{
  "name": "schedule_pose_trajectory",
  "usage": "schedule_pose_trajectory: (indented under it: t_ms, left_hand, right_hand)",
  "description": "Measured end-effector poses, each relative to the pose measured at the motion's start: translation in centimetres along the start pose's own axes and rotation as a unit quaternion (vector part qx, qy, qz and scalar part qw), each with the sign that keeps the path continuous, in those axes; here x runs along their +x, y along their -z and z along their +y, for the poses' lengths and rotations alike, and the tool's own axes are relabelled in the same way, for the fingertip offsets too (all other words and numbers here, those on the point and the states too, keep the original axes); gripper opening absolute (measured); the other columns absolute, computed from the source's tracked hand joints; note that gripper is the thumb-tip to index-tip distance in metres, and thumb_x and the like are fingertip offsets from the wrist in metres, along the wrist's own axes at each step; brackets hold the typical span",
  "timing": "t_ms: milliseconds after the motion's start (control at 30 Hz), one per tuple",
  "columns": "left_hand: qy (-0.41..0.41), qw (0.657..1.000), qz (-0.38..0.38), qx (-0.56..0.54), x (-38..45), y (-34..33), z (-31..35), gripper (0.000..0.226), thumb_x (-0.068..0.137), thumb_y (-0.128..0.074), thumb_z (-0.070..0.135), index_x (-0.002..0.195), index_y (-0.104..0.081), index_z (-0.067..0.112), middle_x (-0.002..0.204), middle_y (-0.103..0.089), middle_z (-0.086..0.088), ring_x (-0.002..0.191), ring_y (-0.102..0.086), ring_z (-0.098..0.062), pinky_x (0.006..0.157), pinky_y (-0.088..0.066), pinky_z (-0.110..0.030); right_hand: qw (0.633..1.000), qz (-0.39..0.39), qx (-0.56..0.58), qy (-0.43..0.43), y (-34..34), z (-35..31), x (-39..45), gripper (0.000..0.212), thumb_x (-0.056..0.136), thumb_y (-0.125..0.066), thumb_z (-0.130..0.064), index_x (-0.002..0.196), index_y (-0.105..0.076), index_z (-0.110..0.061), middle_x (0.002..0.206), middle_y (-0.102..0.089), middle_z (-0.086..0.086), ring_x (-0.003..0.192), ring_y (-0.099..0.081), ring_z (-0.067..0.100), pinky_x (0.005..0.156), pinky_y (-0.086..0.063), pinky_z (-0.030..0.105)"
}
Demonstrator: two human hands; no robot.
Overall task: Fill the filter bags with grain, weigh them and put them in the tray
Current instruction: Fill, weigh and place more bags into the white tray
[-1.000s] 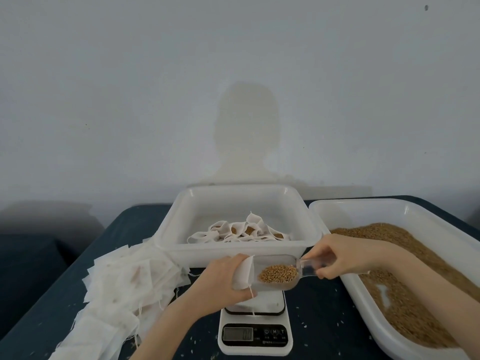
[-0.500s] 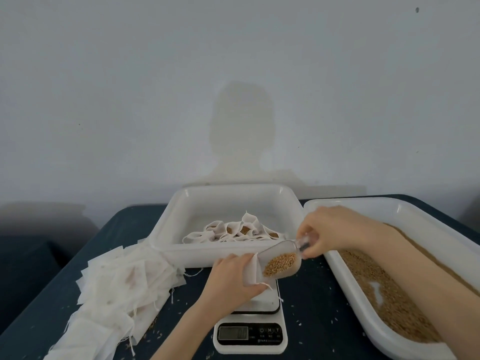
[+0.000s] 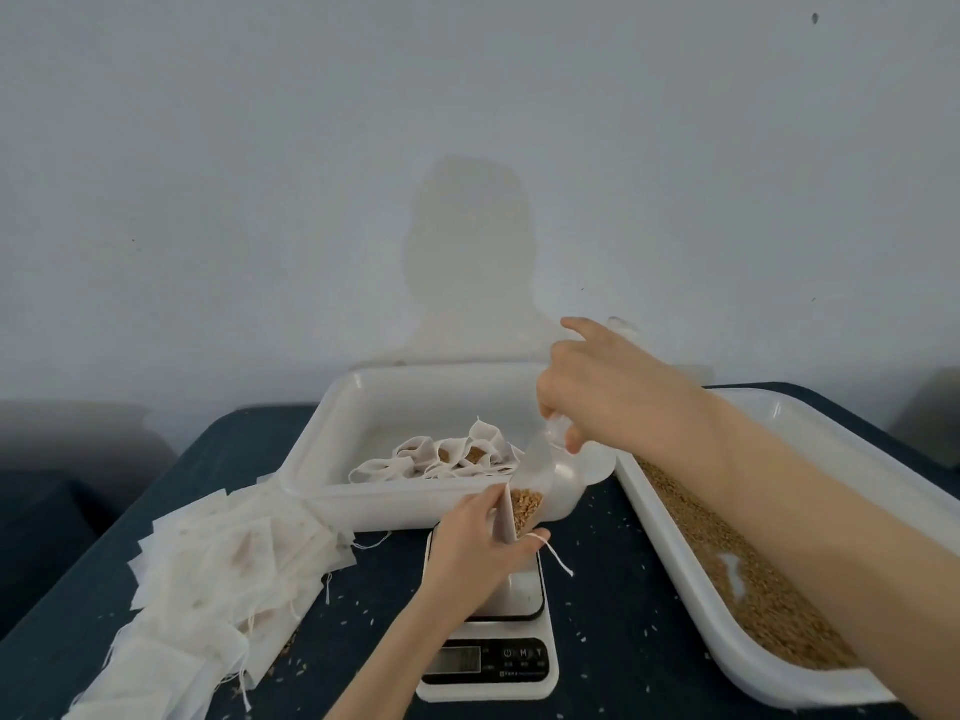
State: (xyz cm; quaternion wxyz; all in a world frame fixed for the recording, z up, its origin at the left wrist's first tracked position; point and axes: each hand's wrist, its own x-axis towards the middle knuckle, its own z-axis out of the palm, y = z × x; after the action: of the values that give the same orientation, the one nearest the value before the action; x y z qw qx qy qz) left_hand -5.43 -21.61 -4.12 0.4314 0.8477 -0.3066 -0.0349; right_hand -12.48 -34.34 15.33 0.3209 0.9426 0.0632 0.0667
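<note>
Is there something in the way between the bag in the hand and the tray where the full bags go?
Nothing visible blocks it. The left hand holds the filter bag just in front of the tray, and only the tray's near wall lies between. The scoop in the right hand is tipped into the bag.

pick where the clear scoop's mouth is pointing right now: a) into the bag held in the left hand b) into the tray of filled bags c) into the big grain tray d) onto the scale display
a, the right hand tips the scoop steeply so its grain-filled mouth meets the open filter bag pinched by the left hand above the scale.
</note>
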Motion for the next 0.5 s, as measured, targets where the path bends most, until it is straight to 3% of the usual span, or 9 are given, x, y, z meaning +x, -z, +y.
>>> schedule_pose_trajectory:
  t_ms: [133,267,367,500]
  left_hand:
    - [-0.001,0.999,-0.003,-0.041,-0.3,0.1,0.4,0.040,0.071,-0.069,0.057,0.101,-0.050,0.040,0.098,-0.060,0.020,0.096,-0.057,-0.003,0.084,-0.050,-0.023]
    - [-0.009,0.998,0.002,-0.059,-0.5,0.3,0.9,0.057,0.059,-0.059,0.069,0.098,-0.056,0.028,0.090,-0.062,0.012,0.088,-0.058,-0.007,0.081,-0.052,-0.029]
    - [-0.008,0.998,-0.004,-0.057,-0.5,0.3,1.0,0.063,0.057,-0.056,0.072,0.101,-0.056,0.027,0.092,-0.062,0.011,0.089,-0.059,-0.008,0.084,-0.053,-0.033]
    - [-0.001,0.999,-0.009,-0.042,-0.1,-0.4,0.9,0.048,0.065,-0.064,0.065,0.097,-0.055,0.030,0.089,-0.061,0.013,0.086,-0.058,-0.006,0.079,-0.052,-0.028]
  right_hand:
    - [1.000,-0.002,0.012,-0.003,0.1,0.2,-0.3,0.029,0.081,-0.072,-0.026,0.109,-0.070,-0.021,0.103,-0.068,0.000,0.107,-0.059,0.017,0.117,-0.015,0.036]
    - [0.998,-0.015,0.052,-0.012,-0.6,0.9,-0.7,0.029,0.082,-0.071,-0.026,0.111,-0.070,-0.019,0.098,-0.068,-0.001,0.098,-0.060,0.020,0.100,-0.037,0.030]
    - [0.996,-0.029,0.078,-0.023,-1.0,1.1,-1.0,0.029,0.084,-0.071,-0.029,0.113,-0.069,-0.022,0.101,-0.068,-0.001,0.103,-0.057,0.023,0.092,-0.038,0.028]
    - [0.999,-0.015,0.044,-0.007,-0.7,0.8,-0.6,0.023,0.083,-0.070,-0.020,0.106,-0.070,-0.021,0.096,-0.066,-0.001,0.099,-0.057,0.022,0.100,-0.038,0.032]
